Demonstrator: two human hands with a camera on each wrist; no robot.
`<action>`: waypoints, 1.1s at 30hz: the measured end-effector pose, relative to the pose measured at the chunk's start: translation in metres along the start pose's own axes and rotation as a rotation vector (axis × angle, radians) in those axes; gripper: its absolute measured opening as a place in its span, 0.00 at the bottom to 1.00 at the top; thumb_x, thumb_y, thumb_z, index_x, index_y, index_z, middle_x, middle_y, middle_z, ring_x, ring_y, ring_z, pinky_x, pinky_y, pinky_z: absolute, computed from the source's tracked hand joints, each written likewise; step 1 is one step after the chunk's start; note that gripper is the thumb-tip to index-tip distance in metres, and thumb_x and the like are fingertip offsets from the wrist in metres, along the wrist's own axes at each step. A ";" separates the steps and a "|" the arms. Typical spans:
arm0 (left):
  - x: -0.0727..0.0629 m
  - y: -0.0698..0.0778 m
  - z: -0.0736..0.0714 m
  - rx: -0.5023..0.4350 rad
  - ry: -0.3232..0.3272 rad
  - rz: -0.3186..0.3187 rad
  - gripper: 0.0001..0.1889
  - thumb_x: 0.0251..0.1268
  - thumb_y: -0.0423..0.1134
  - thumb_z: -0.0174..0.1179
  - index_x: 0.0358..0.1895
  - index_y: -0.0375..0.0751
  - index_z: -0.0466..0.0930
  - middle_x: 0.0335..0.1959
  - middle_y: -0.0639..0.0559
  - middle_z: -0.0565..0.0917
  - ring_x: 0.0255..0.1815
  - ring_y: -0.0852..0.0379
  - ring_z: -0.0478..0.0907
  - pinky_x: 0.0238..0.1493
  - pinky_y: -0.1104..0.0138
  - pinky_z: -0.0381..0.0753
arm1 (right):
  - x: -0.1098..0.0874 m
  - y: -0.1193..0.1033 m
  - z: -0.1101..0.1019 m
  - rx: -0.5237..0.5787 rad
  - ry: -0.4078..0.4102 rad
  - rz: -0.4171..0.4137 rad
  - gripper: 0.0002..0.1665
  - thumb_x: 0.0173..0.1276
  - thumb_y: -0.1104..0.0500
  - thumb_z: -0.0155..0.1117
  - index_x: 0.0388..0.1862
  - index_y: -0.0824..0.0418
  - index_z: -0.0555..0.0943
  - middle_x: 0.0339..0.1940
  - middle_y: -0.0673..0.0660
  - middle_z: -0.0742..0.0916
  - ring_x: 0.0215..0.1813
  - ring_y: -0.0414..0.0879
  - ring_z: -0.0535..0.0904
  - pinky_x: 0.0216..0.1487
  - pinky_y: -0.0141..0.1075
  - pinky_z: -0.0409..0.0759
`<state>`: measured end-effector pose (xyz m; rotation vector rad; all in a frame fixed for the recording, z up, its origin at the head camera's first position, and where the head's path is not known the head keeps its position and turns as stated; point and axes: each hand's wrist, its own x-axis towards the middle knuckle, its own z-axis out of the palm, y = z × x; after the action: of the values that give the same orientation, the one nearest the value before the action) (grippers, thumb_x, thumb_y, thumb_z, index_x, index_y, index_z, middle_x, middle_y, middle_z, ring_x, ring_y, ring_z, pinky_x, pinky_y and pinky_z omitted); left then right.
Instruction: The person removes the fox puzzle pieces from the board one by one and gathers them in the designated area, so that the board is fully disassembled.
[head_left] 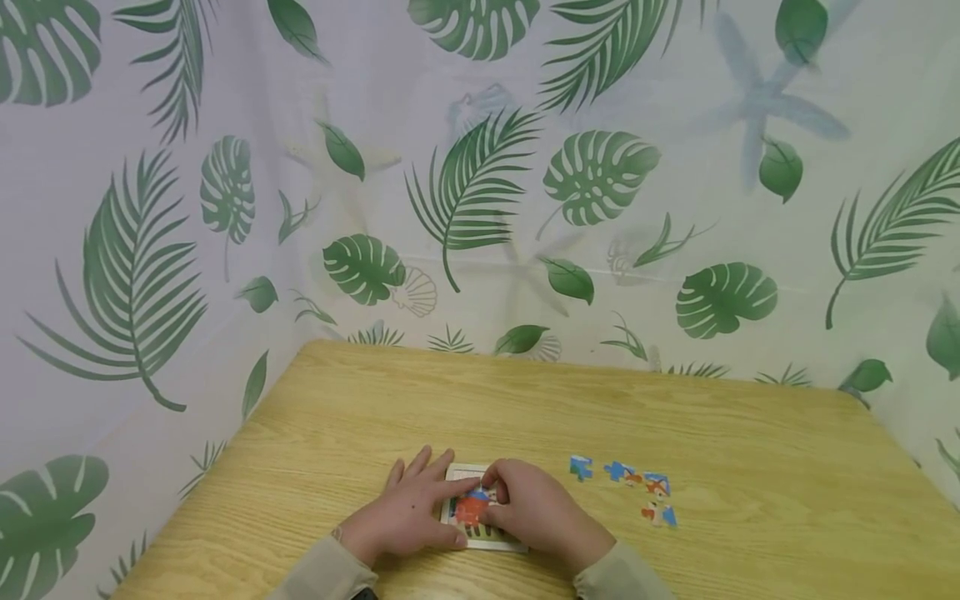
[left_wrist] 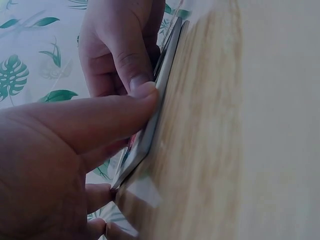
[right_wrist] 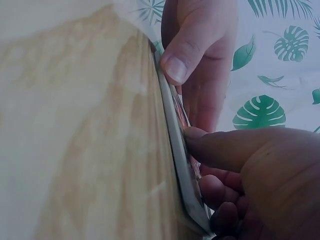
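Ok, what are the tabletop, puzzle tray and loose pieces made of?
Tabletop: apparently wood or laminate, faintly glossy; grain and reflections show.
Puzzle tray: perhaps painted wood or card, given its pale rim; finish unclear.
Loose pieces: likely printed card or thin wood, given picture fragments; finish unclear.

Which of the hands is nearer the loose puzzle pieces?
Right. The right hand, over the tray, is left of the loose puzzle pieces; the left hand is farther left, across the tray's left edge.

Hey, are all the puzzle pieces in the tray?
No, several loose puzzle pieces lie on the table to the right of the right hand.
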<state>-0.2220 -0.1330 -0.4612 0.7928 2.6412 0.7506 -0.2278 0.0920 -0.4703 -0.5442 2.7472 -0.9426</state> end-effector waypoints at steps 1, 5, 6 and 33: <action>0.000 0.000 0.000 0.007 -0.004 0.001 0.40 0.60 0.61 0.68 0.76 0.61 0.69 0.82 0.40 0.52 0.81 0.33 0.37 0.71 0.31 0.35 | 0.000 0.000 0.000 0.005 0.001 0.005 0.16 0.62 0.52 0.76 0.45 0.54 0.81 0.25 0.48 0.77 0.25 0.43 0.72 0.26 0.37 0.69; -0.001 0.002 -0.002 0.013 -0.018 -0.004 0.38 0.61 0.61 0.68 0.75 0.61 0.69 0.82 0.40 0.51 0.81 0.32 0.36 0.71 0.31 0.35 | 0.000 0.000 -0.001 0.015 0.009 0.021 0.17 0.62 0.51 0.76 0.44 0.53 0.79 0.28 0.49 0.78 0.28 0.44 0.72 0.28 0.38 0.70; -0.001 0.002 -0.002 0.013 -0.019 -0.003 0.38 0.61 0.61 0.67 0.75 0.61 0.69 0.82 0.40 0.50 0.81 0.32 0.36 0.71 0.31 0.35 | 0.000 0.000 -0.001 0.014 0.015 0.020 0.17 0.62 0.51 0.76 0.45 0.53 0.79 0.29 0.49 0.78 0.29 0.44 0.73 0.30 0.38 0.71; 0.003 0.000 0.002 0.016 0.012 -0.019 0.46 0.57 0.61 0.70 0.78 0.52 0.64 0.81 0.40 0.53 0.81 0.32 0.39 0.71 0.31 0.36 | -0.002 0.003 -0.003 0.254 0.109 0.030 0.04 0.72 0.60 0.66 0.38 0.53 0.79 0.31 0.48 0.81 0.35 0.44 0.76 0.36 0.37 0.76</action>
<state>-0.2232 -0.1306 -0.4632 0.7691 2.6644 0.7320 -0.2280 0.0966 -0.4702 -0.4181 2.6603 -1.3248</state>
